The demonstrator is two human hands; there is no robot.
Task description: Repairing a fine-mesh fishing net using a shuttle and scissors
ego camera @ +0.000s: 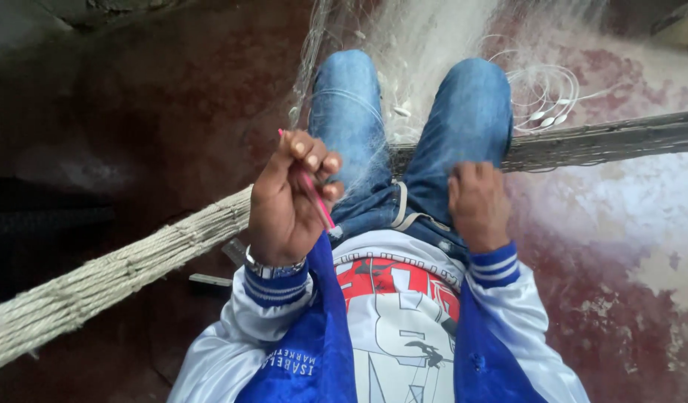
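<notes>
I look down at my own lap, in blue jeans [463, 112]. My left hand [288, 198] is raised over my left thigh, its fingers closed on a thin pink netting needle [316, 200] that points up and to the left. My right hand [474, 203] rests on my right thigh, fingers curled down onto the fine white fishing net [422, 52] that lies across my lap; whether it pinches the mesh is unclear. A thick bundle of pale rope [113, 272] runs from the lower left under my left hand and across my lap.
The rope bundle goes on to the right edge as a darker grey band [605, 140]. Loose coils of white line with small floats [545, 101] lie by my right knee. The floor is worn dark red concrete [172, 97] with pale patches on the right.
</notes>
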